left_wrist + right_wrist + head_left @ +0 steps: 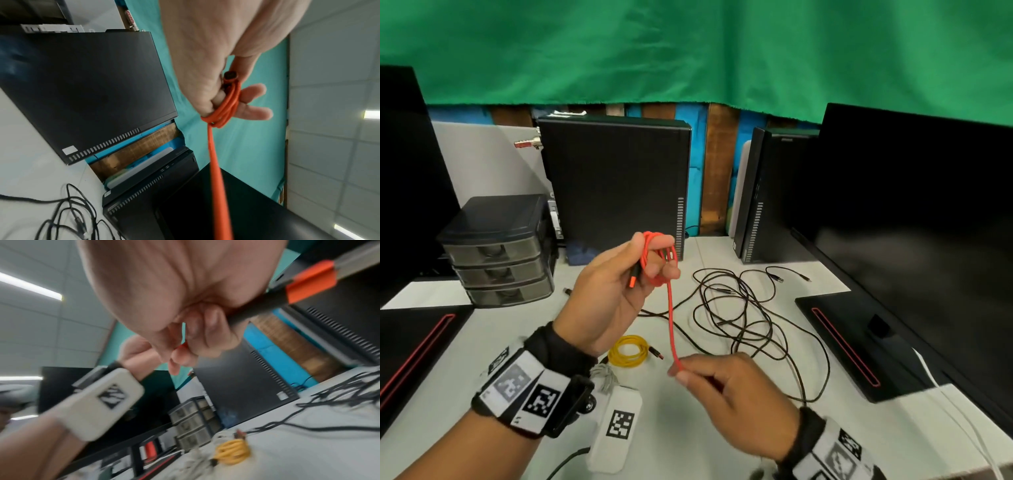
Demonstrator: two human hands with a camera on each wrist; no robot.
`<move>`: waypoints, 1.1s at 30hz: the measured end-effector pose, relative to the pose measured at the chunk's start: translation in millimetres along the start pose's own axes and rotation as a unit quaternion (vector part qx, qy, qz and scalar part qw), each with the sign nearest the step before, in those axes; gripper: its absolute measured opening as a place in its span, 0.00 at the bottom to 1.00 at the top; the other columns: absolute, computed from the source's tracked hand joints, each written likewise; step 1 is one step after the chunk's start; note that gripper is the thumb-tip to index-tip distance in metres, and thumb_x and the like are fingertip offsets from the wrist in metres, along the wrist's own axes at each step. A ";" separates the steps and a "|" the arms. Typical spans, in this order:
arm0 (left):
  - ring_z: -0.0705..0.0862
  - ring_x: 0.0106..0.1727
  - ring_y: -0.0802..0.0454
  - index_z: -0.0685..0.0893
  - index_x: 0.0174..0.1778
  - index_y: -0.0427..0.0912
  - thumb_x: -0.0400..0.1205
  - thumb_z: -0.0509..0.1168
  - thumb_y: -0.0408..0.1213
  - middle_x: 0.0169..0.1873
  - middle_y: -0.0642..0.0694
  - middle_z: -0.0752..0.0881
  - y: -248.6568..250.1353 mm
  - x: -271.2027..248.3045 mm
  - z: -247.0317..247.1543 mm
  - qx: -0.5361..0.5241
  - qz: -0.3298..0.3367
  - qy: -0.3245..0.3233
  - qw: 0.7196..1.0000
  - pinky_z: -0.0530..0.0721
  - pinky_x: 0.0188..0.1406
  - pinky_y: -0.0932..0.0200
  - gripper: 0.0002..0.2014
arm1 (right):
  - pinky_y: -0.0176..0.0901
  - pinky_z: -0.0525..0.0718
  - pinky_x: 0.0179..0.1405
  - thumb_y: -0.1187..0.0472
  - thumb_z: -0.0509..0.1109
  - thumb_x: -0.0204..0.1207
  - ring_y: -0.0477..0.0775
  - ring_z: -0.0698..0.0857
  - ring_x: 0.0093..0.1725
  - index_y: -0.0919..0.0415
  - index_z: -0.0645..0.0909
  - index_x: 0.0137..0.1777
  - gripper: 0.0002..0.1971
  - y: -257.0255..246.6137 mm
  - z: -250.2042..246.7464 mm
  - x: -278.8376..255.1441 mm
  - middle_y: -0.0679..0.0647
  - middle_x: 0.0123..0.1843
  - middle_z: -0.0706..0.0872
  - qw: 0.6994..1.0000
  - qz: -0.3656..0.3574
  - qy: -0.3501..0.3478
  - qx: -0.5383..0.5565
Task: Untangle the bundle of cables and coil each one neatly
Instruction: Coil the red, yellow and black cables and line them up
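— How far along would you say they are?

— Partway, I'd judge. The yellow cable (629, 351) already lies coiled on the white desk (722, 428), just in front of the person. The red cable (670, 308) is being done now: several loops are wound round the fingers (654, 270) of the left hand (613, 291), raised above the desk, with one plug (632, 278) tucked against the palm. A straight run drops from the loops to the right hand (726, 383), which pinches it between thumb and fingertip lower down, nearer the body. The hands are apart, the cable taut between them.

— And what's left?

— The rest of the red one, then the black cables (743, 315), a loose tangle sprawled over the desk between the computer tower (616, 181) and the monitor (914, 219).

— Do the wrist cameras add anything?

— The left one shows the wraps (228, 105) sitting over two fingers, the others free, and the plug's end face. The right one, blurred, shows the red cable's other plug (304, 287) sticking out behind the curled fingers; from the head view that end is hidden inside the hand.
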State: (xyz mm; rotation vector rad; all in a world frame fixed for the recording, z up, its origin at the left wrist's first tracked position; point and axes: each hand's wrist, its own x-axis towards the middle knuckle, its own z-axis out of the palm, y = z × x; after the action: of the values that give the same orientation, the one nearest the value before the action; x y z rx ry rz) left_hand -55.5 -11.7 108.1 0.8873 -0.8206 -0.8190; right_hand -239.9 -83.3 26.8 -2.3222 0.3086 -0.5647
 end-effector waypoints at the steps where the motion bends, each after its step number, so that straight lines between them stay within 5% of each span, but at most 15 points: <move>1: 0.90 0.42 0.47 0.85 0.58 0.34 0.89 0.52 0.43 0.29 0.48 0.81 -5.5 0.0 -1.1 0.059 0.016 0.007 0.998 0.85 0.56 0.55 0.19 | 0.44 0.80 0.35 0.48 0.62 0.86 0.47 0.76 0.29 0.48 0.84 0.59 0.11 -10.0 -0.1 -3.1 0.51 0.31 0.82 1.000 -0.015 -0.011 -0.013; 4: 0.92 0.48 0.49 0.86 0.53 0.40 0.90 0.55 0.48 0.35 0.52 0.88 -25.2 -4.2 -3.9 0.302 0.085 -0.017 0.949 0.82 0.59 0.50 0.18 | 0.45 0.77 0.34 0.51 0.59 0.88 0.46 0.74 0.29 0.48 0.82 0.59 0.10 -34.9 -13.8 -7.5 0.44 0.29 0.76 0.998 -0.042 -0.033 -0.044; 7: 0.88 0.40 0.55 0.86 0.49 0.50 0.88 0.51 0.56 0.32 0.50 0.87 -38.0 -16.1 0.2 0.398 0.057 -0.126 0.907 0.83 0.54 0.49 0.21 | 0.39 0.78 0.37 0.54 0.60 0.88 0.43 0.78 0.33 0.49 0.83 0.54 0.10 -44.6 -38.6 -6.7 0.40 0.34 0.79 0.995 -0.063 0.057 -0.044; 10: 0.84 0.32 0.49 0.84 0.40 0.36 0.89 0.47 0.57 0.24 0.48 0.81 -35.8 -25.7 15.3 0.299 -0.051 -0.224 0.926 0.82 0.59 0.50 0.30 | 0.37 0.81 0.50 0.58 0.63 0.87 0.47 0.86 0.51 0.54 0.87 0.49 0.11 -29.6 -58.5 -0.1 0.40 0.47 0.86 0.979 -0.066 0.192 -0.027; 12: 0.80 0.28 0.50 0.85 0.44 0.33 0.89 0.51 0.53 0.23 0.48 0.73 -30.0 -30.1 24.9 0.155 -0.104 -0.260 0.948 0.82 0.55 0.55 0.27 | 0.41 0.83 0.57 0.56 0.63 0.86 0.51 0.87 0.58 0.59 0.87 0.51 0.12 -18.4 -59.1 3.7 0.47 0.53 0.89 0.976 -0.029 0.199 0.084; 13: 0.79 0.26 0.51 0.85 0.45 0.34 0.89 0.54 0.51 0.23 0.49 0.71 -27.3 -31.5 27.9 0.097 -0.115 -0.265 0.952 0.82 0.51 0.58 0.24 | 0.43 0.85 0.55 0.56 0.63 0.85 0.50 0.89 0.54 0.62 0.87 0.50 0.13 -16.8 -55.1 4.4 0.51 0.50 0.90 0.970 -0.012 0.189 0.155; 15: 0.78 0.25 0.51 0.85 0.43 0.34 0.87 0.59 0.48 0.21 0.49 0.70 -25.6 -31.5 29.6 0.037 -0.124 -0.243 0.961 0.82 0.46 0.59 0.20 | 0.47 0.86 0.43 0.56 0.62 0.84 0.53 0.87 0.40 0.67 0.84 0.49 0.15 -21.5 -45.5 5.5 0.59 0.40 0.88 0.944 0.030 0.177 0.276; 18: 0.75 0.26 0.50 0.85 0.37 0.40 0.84 0.59 0.48 0.22 0.47 0.70 -30.9 -28.0 29.9 0.037 -0.119 -0.180 0.976 0.83 0.45 0.58 0.18 | 0.57 0.87 0.36 0.54 0.61 0.83 0.59 0.85 0.36 0.69 0.83 0.49 0.17 -27.0 -36.1 6.4 0.66 0.38 0.87 0.926 0.069 0.199 0.313; 20: 0.75 0.30 0.51 0.84 0.31 0.51 0.85 0.57 0.48 0.25 0.47 0.73 -37.9 -25.3 30.1 0.124 -0.064 -0.145 0.980 0.80 0.41 0.60 0.18 | 0.55 0.86 0.35 0.55 0.61 0.86 0.60 0.86 0.37 0.66 0.84 0.48 0.15 -25.0 -34.4 6.7 0.64 0.39 0.88 0.936 0.070 0.219 0.265; 23: 0.72 0.31 0.58 0.77 0.30 0.55 0.87 0.53 0.52 0.27 0.55 0.74 -44.4 -23.7 25.3 0.328 0.042 -0.090 0.939 0.74 0.36 0.66 0.19 | 0.46 0.88 0.37 0.57 0.60 0.86 0.52 0.87 0.41 0.61 0.85 0.51 0.13 -22.3 -37.9 4.3 0.56 0.43 0.87 0.958 0.043 0.190 0.210; 26: 0.70 0.29 0.61 0.73 0.29 0.50 0.87 0.52 0.55 0.27 0.56 0.73 -37.9 -24.1 21.9 0.315 0.039 -0.059 0.946 0.72 0.34 0.67 0.22 | 0.40 0.82 0.43 0.53 0.63 0.84 0.51 0.83 0.46 0.52 0.88 0.54 0.12 -14.7 -53.7 1.3 0.45 0.43 0.84 0.989 0.015 0.144 0.006; 29: 0.70 0.28 0.63 0.71 0.28 0.49 0.89 0.52 0.53 0.25 0.58 0.73 -31.1 -26.3 24.1 0.270 0.022 -0.078 0.959 0.71 0.35 0.71 0.23 | 0.41 0.82 0.40 0.53 0.65 0.84 0.48 0.83 0.41 0.52 0.89 0.53 0.11 -8.4 -66.0 1.7 0.43 0.39 0.84 0.982 0.004 0.136 -0.133; 33: 0.75 0.31 0.64 0.70 0.39 0.29 0.90 0.51 0.49 0.28 0.60 0.75 -35.6 -26.7 29.3 0.224 -0.003 -0.122 0.967 0.76 0.36 0.72 0.25 | 0.37 0.85 0.30 0.69 0.70 0.82 0.51 0.87 0.29 0.63 0.90 0.52 0.07 -18.8 -57.8 7.7 0.61 0.37 0.90 0.958 0.089 0.208 0.179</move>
State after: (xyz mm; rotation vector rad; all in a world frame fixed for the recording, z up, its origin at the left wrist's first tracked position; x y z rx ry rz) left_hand -101.4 -12.1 81.2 1.2012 -1.2516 -0.7684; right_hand -259.8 -107.0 79.7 -1.7944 0.5552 -0.9340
